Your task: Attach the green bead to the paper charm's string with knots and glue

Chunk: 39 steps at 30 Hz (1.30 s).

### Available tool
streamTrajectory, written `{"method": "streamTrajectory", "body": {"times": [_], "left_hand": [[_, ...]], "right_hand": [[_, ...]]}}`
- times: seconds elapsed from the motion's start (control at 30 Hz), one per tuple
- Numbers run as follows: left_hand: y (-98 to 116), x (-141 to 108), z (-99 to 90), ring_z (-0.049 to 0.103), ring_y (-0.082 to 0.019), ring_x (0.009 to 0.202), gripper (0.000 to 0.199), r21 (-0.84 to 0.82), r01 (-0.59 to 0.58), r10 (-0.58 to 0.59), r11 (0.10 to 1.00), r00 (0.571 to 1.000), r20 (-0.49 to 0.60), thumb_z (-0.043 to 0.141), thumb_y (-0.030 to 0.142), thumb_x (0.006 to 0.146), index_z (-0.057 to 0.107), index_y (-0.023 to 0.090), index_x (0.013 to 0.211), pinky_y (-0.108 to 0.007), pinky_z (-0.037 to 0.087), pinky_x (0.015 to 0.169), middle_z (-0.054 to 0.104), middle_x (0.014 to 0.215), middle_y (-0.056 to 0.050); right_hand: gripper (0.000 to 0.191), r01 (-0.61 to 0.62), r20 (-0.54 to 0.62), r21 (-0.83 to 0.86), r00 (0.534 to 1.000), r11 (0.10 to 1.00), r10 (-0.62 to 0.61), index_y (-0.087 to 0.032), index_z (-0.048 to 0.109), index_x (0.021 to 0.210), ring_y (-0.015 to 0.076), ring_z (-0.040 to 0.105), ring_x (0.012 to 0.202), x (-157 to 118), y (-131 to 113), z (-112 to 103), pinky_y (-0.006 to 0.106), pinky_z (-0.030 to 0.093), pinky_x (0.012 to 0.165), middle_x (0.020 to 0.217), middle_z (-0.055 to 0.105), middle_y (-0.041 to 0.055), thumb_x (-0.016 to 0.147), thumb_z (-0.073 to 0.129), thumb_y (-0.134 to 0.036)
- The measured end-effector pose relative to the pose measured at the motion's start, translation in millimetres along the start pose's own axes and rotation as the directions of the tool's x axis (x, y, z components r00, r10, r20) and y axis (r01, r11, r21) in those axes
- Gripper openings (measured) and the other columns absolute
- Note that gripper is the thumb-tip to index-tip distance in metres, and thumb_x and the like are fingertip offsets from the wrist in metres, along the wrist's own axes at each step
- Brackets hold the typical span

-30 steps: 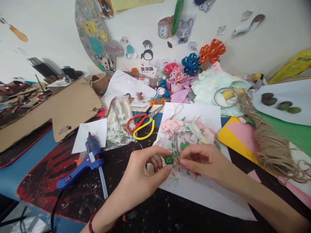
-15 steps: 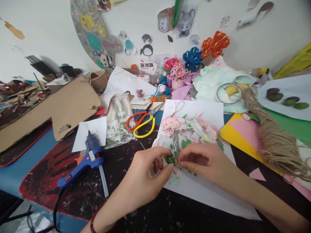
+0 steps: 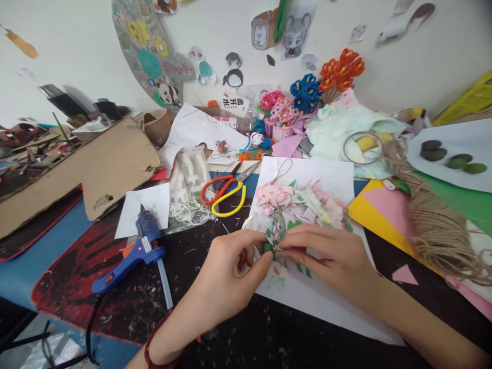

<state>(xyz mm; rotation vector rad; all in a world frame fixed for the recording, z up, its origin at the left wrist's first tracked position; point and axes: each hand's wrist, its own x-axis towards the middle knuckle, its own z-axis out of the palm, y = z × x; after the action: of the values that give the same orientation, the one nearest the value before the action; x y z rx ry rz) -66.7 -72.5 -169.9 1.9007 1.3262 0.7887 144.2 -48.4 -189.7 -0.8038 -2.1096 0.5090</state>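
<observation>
My left hand (image 3: 230, 269) is closed, with a small dark green bead (image 3: 266, 247) pinched between thumb and forefinger. Opposite it, my right hand (image 3: 334, 256) pinches something too small to make out, close beside the bead. Just above the fingertips is a pale piece with a green leaf pattern (image 3: 275, 228); whether either hand grips it is unclear. Both hands are over a white paper sheet (image 3: 334, 307) strewn with pink, white and green scraps. A pink patterned star-like piece with a cord loop (image 3: 269, 195) lies on those scraps.
To the left, a blue glue gun (image 3: 148, 241) with a lit red light rests partly on white paper. Scissors with red and yellow handles (image 3: 230, 200) lie beside a clear bag of white cords (image 3: 188, 195). Twine (image 3: 442, 230) is heaped at right, cardboard (image 3: 115, 164) at left.
My right hand has come slightly left and turned, its fingers nearer the bead. More of the leaf-patterned piece shows above the fingertips. My left hand has barely moved and still pinches the bead.
</observation>
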Motion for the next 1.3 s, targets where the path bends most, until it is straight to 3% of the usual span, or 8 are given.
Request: {"method": "streamTrajectory", "body": {"times": [0.13,0.27,0.4,0.5,0.83,1.3], "left_hand": [[-1,-3,-0.6,0.043,-0.009,0.053,0.013,0.122,-0.072,0.088,0.99,0.987,-0.131,0.06,0.021,0.09,0.07,0.018,0.098,-0.023,0.037,0.051,0.05,0.062,0.005],[-2,-4,0.3,0.056,-0.012,0.066,0.018,0.296,-0.196,0.283,0.935,0.916,-0.286,0.063,0.017,0.09,0.067,0.016,0.107,-0.025,0.048,0.063,0.065,0.081,-0.002],[-6,-2,2.9,0.064,-0.017,0.086,0.022,0.406,-0.38,0.505,0.831,0.822,-0.265,0.069,0.012,0.089,0.066,0.016,0.111,-0.029,0.054,0.077,0.072,0.098,-0.007],[-10,-1,5.0,0.065,-0.018,0.086,0.024,0.452,-0.442,0.586,0.775,0.769,-0.254,0.072,0.007,0.086,0.067,0.015,0.108,-0.03,0.054,0.077,0.072,0.097,-0.007],[-15,0,8.1,0.062,-0.017,0.081,0.025,0.484,-0.458,0.612,0.745,0.759,-0.222,0.074,0.007,0.085,0.067,0.016,0.107,-0.03,0.052,0.07,0.073,0.096,-0.005],[-13,3,9.5,0.058,-0.016,0.08,0.029,0.509,-0.452,0.612,0.733,0.764,-0.203,0.072,0.006,0.086,0.068,0.018,0.113,-0.03,0.051,0.07,0.071,0.099,-0.005]], "right_hand": [[0.008,-0.053,0.011,0.035,0.999,0.998,0.053,-0.023,0.068,0.092,0.0131,0.071,0.071,3,0,0,0.022,0.054,0.059,0.084,0.075,0.0007,0.092,0.066,-0.015],[0.01,-0.11,0.014,0.083,0.994,0.99,0.109,-0.021,0.069,0.091,0.0103,0.064,0.062,2,0,1,0.022,0.052,0.056,0.081,0.072,0.0001,0.092,0.064,-0.013],[0.009,-0.136,0.0,0.126,0.991,0.983,0.137,-0.021,0.071,0.09,0.0118,0.066,0.065,1,1,2,0.024,0.053,0.059,0.083,0.072,0.0012,0.093,0.064,-0.015],[0.01,-0.137,-0.003,0.149,0.99,0.979,0.138,-0.021,0.072,0.091,0.0132,0.069,0.069,1,1,2,0.025,0.055,0.062,0.085,0.074,0.0021,0.093,0.064,-0.016],[0.009,-0.095,0.016,0.135,0.995,0.986,0.093,-0.022,0.073,0.092,0.0133,0.071,0.074,1,2,1,0.024,0.057,0.064,0.087,0.075,0.0012,0.093,0.065,-0.016],[0.01,0.007,-0.05,0.032,0.999,0.999,-0.006,-0.02,0.073,0.09,0.0147,0.074,0.076,1,3,0,0.023,0.059,0.063,0.086,0.077,0.0034,0.093,0.064,-0.017]]}}
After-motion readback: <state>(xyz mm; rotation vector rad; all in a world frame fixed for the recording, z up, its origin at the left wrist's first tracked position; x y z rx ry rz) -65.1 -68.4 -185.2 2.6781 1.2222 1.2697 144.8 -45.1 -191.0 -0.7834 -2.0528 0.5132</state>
